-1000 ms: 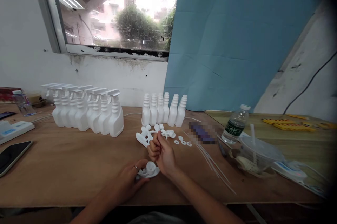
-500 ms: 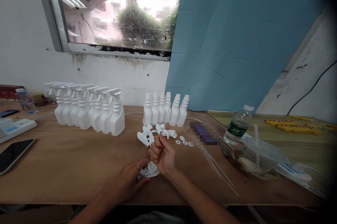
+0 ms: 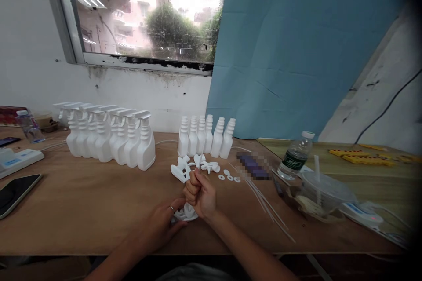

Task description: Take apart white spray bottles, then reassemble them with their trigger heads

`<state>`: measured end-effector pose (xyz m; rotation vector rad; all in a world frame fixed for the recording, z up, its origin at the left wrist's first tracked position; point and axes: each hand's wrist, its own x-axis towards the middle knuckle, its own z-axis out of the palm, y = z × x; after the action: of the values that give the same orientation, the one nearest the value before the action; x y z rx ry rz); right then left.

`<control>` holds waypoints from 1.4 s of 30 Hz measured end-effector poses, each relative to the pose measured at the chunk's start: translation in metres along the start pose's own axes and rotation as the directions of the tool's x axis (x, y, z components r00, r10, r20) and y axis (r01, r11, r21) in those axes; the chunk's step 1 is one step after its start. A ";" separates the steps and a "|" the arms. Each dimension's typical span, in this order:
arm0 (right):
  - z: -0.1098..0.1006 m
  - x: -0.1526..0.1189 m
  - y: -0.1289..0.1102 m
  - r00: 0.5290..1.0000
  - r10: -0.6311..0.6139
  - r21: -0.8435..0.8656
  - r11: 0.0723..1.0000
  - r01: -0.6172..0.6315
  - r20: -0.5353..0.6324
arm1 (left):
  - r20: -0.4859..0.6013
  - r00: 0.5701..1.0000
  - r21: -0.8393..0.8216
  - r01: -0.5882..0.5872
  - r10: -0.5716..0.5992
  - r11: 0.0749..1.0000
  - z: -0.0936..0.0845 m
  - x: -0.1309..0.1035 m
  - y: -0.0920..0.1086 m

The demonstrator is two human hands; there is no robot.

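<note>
My left hand (image 3: 165,219) is closed around a white spray trigger head (image 3: 187,212) low over the table, its thumb and fingers on the near side. Just above it, my right hand (image 3: 201,193) makes a fist, thumb on top. A thin white tube (image 3: 199,161) seems to stick up out of that fist; its lower end is hidden by the fingers. Behind the fist lies a loose pile of white trigger heads (image 3: 180,171). Several small white discs (image 3: 230,177) lie to the right of the pile, with more thin white tubes (image 3: 263,202) nearer me.
White bottles with trigger heads (image 3: 145,149) stand at the left, and open-necked white bottles (image 3: 217,138) behind the pile. A phone (image 3: 20,193) lies far left. On the right are a water bottle (image 3: 295,155), a lidded plastic bowl (image 3: 325,188) and a power strip (image 3: 361,215).
Both hands keep almost the same place and grip. The whole view has shifted slightly; the right fist appears a little lower and closer to the trigger head.
</note>
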<state>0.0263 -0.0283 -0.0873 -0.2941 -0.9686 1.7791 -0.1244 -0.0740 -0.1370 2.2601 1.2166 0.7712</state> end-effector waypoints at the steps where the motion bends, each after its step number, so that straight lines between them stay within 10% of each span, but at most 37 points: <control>1: -0.001 0.000 0.000 1.000 -0.001 -0.001 1.000 0.001 0.001 | -0.004 1.000 -0.002 -0.005 0.005 1.000 0.000 0.000 0.000; 19: -0.007 -0.005 0.017 0.999 0.045 -0.224 0.973 -0.048 -0.017 | 0.003 1.000 -0.006 -0.010 0.011 1.000 -0.004 -0.003 0.008; 23: -0.014 -0.018 -0.007 0.983 -0.143 -0.472 0.863 0.180 0.112 | 0.004 0.998 -0.113 0.062 -0.062 0.992 -0.011 -0.003 0.011; 27: -0.026 -0.044 -0.039 0.863 -0.322 -0.852 0.230 0.469 0.388 | -0.033 0.994 -0.296 0.089 -0.103 0.951 -0.021 0.010 0.023; 29: -0.032 -0.054 -0.051 0.796 -0.197 -0.820 -0.144 0.554 0.572 | -0.030 0.997 -0.356 0.051 -0.066 0.933 -0.026 0.019 0.034; 32: -0.039 -0.058 -0.066 0.654 -0.089 -0.621 -0.428 0.656 0.752 | 0.026 0.998 -0.347 -0.049 0.062 0.937 -0.033 0.037 0.049; 37: -0.039 -0.054 -0.105 0.529 -0.429 -0.675 -0.557 0.483 0.732 | -0.253 0.965 -0.257 -0.139 0.072 0.956 -0.047 0.096 0.029; 42: -0.016 -0.049 -0.134 0.197 -0.923 -0.855 -0.205 0.477 0.331 | -0.550 0.820 -0.163 0.081 -0.159 0.983 -0.047 0.182 -0.028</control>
<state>0.1474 -0.0459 -0.0116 -0.5598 -1.2263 -0.2175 -0.0900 0.1013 -0.0734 1.8744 1.4885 1.4918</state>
